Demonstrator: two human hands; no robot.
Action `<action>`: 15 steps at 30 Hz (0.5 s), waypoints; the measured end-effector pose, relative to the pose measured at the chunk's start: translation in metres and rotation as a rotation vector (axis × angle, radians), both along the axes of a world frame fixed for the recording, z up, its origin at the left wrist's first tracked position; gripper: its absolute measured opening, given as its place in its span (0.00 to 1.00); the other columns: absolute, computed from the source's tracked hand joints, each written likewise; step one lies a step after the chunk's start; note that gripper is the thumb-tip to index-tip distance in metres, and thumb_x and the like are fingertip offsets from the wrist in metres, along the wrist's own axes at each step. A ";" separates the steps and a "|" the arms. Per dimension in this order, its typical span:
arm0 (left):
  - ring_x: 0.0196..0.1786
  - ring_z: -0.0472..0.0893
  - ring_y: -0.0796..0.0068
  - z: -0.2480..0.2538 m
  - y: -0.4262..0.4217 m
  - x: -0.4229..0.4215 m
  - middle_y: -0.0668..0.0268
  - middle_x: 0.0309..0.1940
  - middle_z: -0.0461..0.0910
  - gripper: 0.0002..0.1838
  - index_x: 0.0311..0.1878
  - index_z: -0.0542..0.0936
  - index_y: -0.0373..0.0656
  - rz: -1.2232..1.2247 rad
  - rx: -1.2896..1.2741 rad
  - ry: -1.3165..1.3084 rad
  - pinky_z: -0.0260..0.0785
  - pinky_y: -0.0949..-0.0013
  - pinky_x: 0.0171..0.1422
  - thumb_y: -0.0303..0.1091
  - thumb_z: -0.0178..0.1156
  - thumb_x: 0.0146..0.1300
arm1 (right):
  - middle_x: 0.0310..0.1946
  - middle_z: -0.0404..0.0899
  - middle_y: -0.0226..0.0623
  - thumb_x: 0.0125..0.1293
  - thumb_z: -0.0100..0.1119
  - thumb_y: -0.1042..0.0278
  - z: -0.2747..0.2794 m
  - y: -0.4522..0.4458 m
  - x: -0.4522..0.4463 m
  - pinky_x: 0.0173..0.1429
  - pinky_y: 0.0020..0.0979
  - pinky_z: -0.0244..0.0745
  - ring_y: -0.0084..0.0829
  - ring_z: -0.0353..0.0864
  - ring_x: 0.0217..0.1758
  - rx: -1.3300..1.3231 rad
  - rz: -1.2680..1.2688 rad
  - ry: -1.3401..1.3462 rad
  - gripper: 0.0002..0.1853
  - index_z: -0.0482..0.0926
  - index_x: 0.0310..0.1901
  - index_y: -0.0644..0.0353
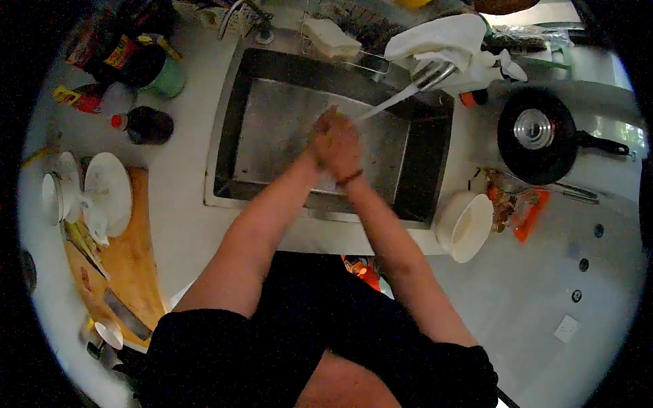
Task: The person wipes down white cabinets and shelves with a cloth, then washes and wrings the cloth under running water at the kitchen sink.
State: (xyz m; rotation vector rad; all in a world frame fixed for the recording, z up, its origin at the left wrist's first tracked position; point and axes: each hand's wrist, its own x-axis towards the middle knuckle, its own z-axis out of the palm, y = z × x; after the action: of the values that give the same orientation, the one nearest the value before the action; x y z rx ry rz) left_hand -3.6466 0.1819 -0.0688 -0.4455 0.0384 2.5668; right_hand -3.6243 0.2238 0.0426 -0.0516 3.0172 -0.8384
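Note:
My left hand [323, 136] and my right hand [345, 151] are pressed together over the middle of the steel sink [279, 112]. Both are blurred, and their fingers overlap, so I cannot make out whether anything lies between them. A dark band [349, 179] circles my right wrist. From the metal faucet [434, 75] at the upper right, a stream of water [389, 102] runs down towards my hands.
A white cloth [439, 41] hangs over the faucet. To the right are a white bowl [465, 228] and a black frying pan [537, 160]. A dark bottle [151, 126], white plates [109, 194] and a cleaver [127, 314] on a wooden board [136, 251] are left.

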 end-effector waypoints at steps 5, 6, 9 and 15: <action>0.41 0.77 0.68 -0.008 -0.001 0.006 0.62 0.39 0.78 0.20 0.53 0.74 0.45 -0.095 -0.343 -0.025 0.73 0.63 0.45 0.50 0.45 0.69 | 0.48 0.77 0.50 0.62 0.57 0.55 -0.062 0.056 -0.041 0.53 0.46 0.72 0.51 0.77 0.49 -0.433 -0.160 -0.168 0.20 0.73 0.51 0.59; 0.42 0.77 0.68 -0.012 -0.006 0.003 0.64 0.39 0.78 0.19 0.49 0.75 0.47 -0.039 -0.320 -0.005 0.72 0.62 0.45 0.50 0.44 0.69 | 0.48 0.77 0.49 0.62 0.57 0.55 -0.081 0.058 -0.035 0.53 0.46 0.72 0.51 0.77 0.49 -0.504 -0.090 -0.091 0.20 0.73 0.51 0.58; 0.46 0.77 0.66 -0.042 -0.009 -0.012 0.64 0.49 0.76 0.21 0.49 0.76 0.48 0.034 0.044 0.562 0.69 0.59 0.58 0.53 0.42 0.70 | 0.48 0.77 0.50 0.60 0.59 0.58 -0.009 0.004 0.022 0.53 0.46 0.71 0.50 0.77 0.51 -0.197 0.173 0.248 0.18 0.75 0.49 0.58; 0.52 0.75 0.64 -0.001 0.005 -0.001 0.61 0.53 0.75 0.25 0.50 0.75 0.43 -0.146 -0.272 -0.176 0.65 0.58 0.64 0.56 0.43 0.70 | 0.44 0.79 0.53 0.59 0.59 0.56 -0.062 0.049 -0.048 0.54 0.49 0.71 0.48 0.77 0.53 -0.273 -0.249 -0.248 0.20 0.75 0.48 0.61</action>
State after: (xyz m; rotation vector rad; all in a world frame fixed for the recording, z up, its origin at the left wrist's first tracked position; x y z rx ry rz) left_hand -3.6479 0.1871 -0.0698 -0.7411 0.3469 2.3768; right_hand -3.6718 0.2723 -0.0193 0.4026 2.6937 -1.1740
